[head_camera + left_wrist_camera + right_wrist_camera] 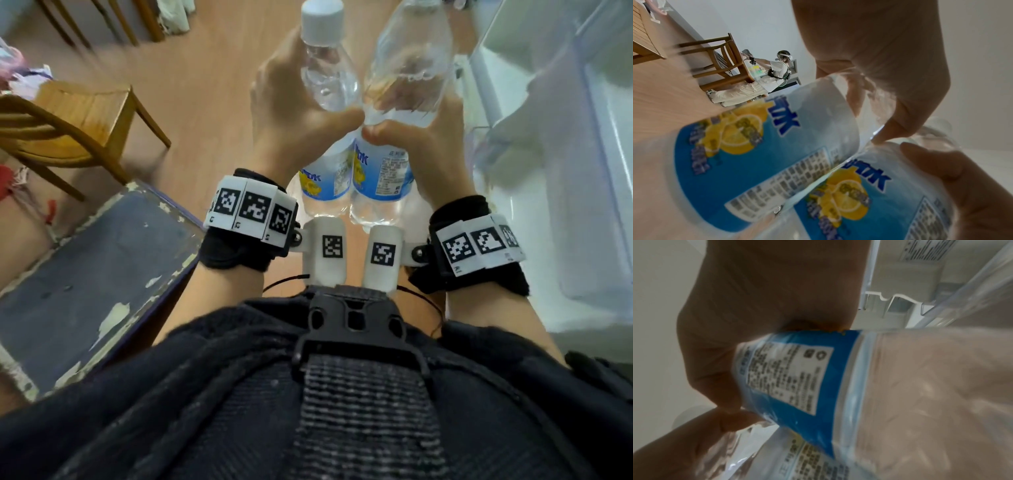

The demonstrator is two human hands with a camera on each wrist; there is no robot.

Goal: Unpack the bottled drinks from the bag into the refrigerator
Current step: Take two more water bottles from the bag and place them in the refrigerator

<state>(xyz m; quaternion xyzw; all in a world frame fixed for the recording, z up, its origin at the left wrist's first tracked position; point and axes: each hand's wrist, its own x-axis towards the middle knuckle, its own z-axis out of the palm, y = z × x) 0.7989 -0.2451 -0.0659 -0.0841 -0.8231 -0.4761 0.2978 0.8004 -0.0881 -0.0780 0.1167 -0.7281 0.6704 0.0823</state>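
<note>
Two clear bottles with blue lemon labels are held side by side in front of my chest. My left hand [294, 113] grips the left bottle [325, 75] round its upper body; its white cap points away from me. My right hand [424, 137] grips the right bottle [407, 68] the same way. The two thumbs touch between the bottles. In the left wrist view the left bottle's label [748, 155] fills the frame, with the right bottle [869, 194] beside it. The right wrist view shows the right bottle [838, 378] close up. No bag is in view.
The open refrigerator [565, 171] with clear door shelves stands on my right. A wooden chair [75, 116] and a worn grey bench [85, 267] are on my left. Wooden floor lies ahead. Another person [777, 71] sits at a table far off.
</note>
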